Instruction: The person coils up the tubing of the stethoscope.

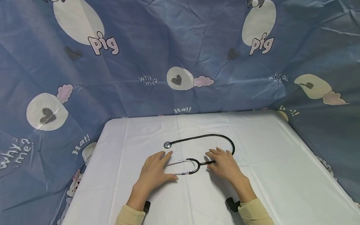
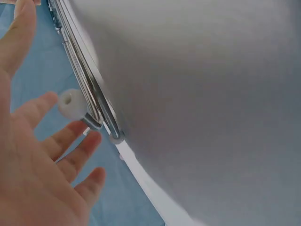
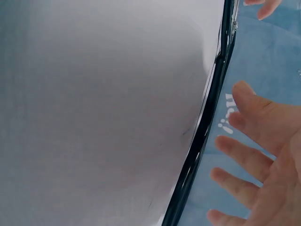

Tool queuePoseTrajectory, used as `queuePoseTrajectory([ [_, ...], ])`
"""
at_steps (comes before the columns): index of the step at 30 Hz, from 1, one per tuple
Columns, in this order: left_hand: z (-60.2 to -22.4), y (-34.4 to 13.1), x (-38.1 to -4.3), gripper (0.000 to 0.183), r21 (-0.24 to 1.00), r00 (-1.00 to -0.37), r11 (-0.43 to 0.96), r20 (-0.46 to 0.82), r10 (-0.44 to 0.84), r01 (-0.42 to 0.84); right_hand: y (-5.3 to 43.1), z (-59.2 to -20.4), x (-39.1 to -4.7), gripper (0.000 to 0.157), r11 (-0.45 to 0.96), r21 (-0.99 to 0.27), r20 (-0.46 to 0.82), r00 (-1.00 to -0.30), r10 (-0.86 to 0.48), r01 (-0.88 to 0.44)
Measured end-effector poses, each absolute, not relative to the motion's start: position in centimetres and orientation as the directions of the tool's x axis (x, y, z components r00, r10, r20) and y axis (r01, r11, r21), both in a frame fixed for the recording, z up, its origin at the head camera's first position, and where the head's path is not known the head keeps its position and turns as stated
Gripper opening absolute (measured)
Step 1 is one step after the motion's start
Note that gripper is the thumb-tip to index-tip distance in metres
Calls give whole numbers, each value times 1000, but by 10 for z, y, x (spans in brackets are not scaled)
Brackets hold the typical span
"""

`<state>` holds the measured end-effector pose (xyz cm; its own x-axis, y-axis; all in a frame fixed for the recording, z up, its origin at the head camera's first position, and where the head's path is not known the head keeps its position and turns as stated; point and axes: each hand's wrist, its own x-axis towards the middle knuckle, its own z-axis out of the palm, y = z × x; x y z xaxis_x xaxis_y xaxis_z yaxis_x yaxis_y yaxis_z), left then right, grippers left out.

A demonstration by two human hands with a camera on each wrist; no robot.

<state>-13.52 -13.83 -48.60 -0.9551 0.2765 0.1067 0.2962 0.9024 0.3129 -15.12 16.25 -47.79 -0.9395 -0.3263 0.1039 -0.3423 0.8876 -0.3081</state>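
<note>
A stethoscope [image 1: 198, 163] with black tubing lies on the white-covered table [image 1: 295, 187]. Its round chest piece [image 1: 167, 145] is at the far side, the tube looping round to the right. My left hand [image 1: 153, 172] hovers about the metal ear tubes, thumb and fingers spread, hiding the ear ends in the head view. In the left wrist view, a pale ear tip [image 2: 70, 104] shows close by the fingertips. Over the tube just right of the fork is my right hand [image 1: 225, 164], its fingers spread. The right wrist view shows the black tube [image 3: 193, 155] beyond those fingers, with a gap between.
A blue printed cloth [image 1: 180, 47] hangs behind the table and along both sides. Dark wrist-worn devices [image 1: 232, 204] sit under the forearms by the yellowish sleeves [image 1: 256, 212].
</note>
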Motion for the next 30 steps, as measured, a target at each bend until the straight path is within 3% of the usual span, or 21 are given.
queuePoseTrajectory([
  [19, -486, -126, -139, 99, 223, -928, 902, 126, 350, 370, 155, -480, -155, 30, 865, -238, 197, -894, -402, -441],
  [30, -484, -123, -140, 64, 232, -934, 905, 116, 339, 357, 151, -481, -158, 22, 887, -208, 143, -910, -390, -412],
])
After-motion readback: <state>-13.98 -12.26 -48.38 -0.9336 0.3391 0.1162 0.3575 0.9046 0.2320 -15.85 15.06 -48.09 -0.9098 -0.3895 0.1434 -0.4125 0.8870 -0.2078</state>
